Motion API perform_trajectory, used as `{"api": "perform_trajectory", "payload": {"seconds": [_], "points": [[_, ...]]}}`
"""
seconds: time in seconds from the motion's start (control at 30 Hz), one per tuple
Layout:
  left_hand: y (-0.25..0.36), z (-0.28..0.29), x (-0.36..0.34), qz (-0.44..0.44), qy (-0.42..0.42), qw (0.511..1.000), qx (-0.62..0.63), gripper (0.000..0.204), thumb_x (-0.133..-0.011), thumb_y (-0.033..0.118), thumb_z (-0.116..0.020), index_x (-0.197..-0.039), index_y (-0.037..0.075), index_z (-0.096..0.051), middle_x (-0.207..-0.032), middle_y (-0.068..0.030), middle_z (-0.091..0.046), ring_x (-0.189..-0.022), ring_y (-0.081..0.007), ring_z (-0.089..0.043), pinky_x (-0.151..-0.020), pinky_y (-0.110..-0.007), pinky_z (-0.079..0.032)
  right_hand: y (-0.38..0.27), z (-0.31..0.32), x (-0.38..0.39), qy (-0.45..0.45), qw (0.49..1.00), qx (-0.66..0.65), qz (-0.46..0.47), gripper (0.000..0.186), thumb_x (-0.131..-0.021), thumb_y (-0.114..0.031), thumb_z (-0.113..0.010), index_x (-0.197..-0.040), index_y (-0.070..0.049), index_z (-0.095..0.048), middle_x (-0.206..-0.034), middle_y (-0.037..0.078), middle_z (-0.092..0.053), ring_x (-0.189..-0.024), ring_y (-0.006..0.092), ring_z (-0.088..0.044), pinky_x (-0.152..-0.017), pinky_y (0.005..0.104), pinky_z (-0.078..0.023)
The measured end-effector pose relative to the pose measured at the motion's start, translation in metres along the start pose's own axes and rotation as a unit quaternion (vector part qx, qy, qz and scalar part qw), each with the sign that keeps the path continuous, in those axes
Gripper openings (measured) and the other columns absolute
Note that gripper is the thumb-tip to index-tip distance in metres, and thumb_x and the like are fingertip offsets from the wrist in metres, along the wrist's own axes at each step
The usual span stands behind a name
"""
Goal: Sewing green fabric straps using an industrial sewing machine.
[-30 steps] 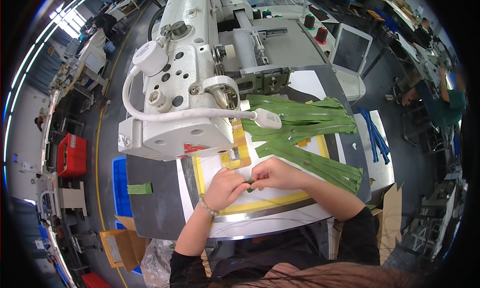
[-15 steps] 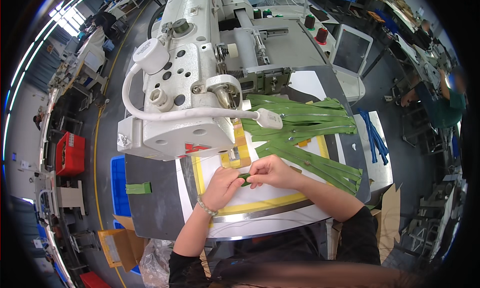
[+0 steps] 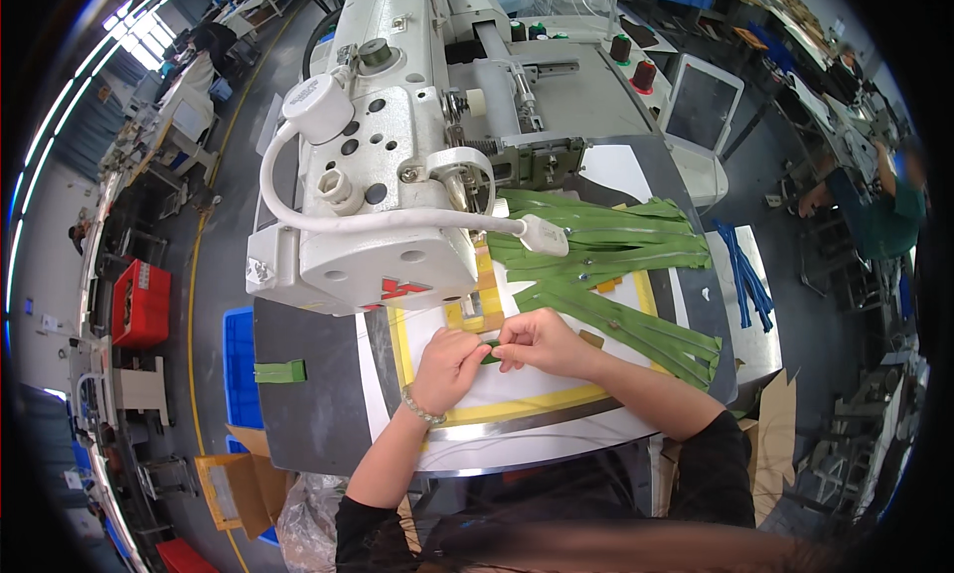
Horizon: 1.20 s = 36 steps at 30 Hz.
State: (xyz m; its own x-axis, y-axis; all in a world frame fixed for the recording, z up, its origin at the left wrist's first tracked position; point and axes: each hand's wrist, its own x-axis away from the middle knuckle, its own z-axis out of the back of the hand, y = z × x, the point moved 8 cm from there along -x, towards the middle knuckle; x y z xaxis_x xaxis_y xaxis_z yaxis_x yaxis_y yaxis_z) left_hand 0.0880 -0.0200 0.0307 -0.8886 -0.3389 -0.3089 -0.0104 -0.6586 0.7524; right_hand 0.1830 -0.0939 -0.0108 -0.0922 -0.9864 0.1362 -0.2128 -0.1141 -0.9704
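Both hands meet over a yellow-edged white template [image 3: 542, 392] in front of a white industrial sewing machine [image 3: 388, 260]. My left hand [image 3: 444, 370] pinches one side of a small green fabric strip piece [image 3: 491, 351]. My right hand [image 3: 545, 344] pinches its other side, fingertips close to the left thumb. Fingers cover most of the piece. To the right of the machine head, long green strips resembling zippers [image 3: 621, 243] lie in a pile, each with a pale line along it. A second fan of green strips [image 3: 636, 327] reaches past my right forearm.
A short green folded piece [image 3: 280, 371] lies on the dark tabletop at left. Blue strips [image 3: 745, 275] rest on a pale surface at right, below a screen [image 3: 704, 98]. Blue bins [image 3: 238, 369], a red crate [image 3: 140, 305] and a cardboard box [image 3: 775, 429] stand around the table.
The view has shifted slightly, so the machine appears a little farther right. Both hands keep their pinch on the small green piece, with only slight finger movement.
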Motion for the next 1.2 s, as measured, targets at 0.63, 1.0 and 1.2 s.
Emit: {"api": "perform_trajectory", "payload": {"seconds": [0.63,1.0,1.2], "points": [[-0.017,0.026,0.006,-0.012,0.069,0.979,-0.189,0.023,-0.076,0.012,-0.07,-0.099,0.009,-0.07,-0.073,-0.006,-0.05,-0.067,-0.0235,-0.053,-0.062,-0.036,-0.044,-0.007,0.022,-0.066,0.063,0.983,0.093,-0.142,0.02,-0.087,-0.01,-0.061,-0.074,0.005,-0.059,-0.066,0.015,-0.065,-0.058,0.0202,-0.069,-0.049,0.028,-0.055],[-0.012,0.013,0.005,0.033,0.02,0.961,-0.275,0.05,-0.076,0.026,-0.072,-0.121,0.007,-0.06,-0.089,-0.0068,-0.049,-0.084,-0.0246,-0.052,-0.073,-0.037,-0.04,-0.011,0.021,-0.067,0.019,0.967,0.154,-0.2,0.018,-0.087,-0.008,-0.058,-0.078,0.007,-0.058,-0.066,0.015,-0.066,-0.057,0.0207,-0.068,-0.05,0.0289,-0.056],[-0.009,0.016,-0.001,0.005,0.047,0.957,-0.286,0.049,-0.076,0.028,-0.072,-0.119,0.009,-0.06,-0.094,-0.0079,-0.053,-0.091,-0.0273,-0.053,-0.08,-0.039,-0.038,-0.013,0.019,-0.07,0.013,0.967,0.169,-0.188,0.018,-0.086,-0.008,-0.057,-0.077,0.008,-0.057,-0.064,0.015,-0.065,-0.056,0.0199,-0.067,-0.049,0.0283,-0.056]]}}
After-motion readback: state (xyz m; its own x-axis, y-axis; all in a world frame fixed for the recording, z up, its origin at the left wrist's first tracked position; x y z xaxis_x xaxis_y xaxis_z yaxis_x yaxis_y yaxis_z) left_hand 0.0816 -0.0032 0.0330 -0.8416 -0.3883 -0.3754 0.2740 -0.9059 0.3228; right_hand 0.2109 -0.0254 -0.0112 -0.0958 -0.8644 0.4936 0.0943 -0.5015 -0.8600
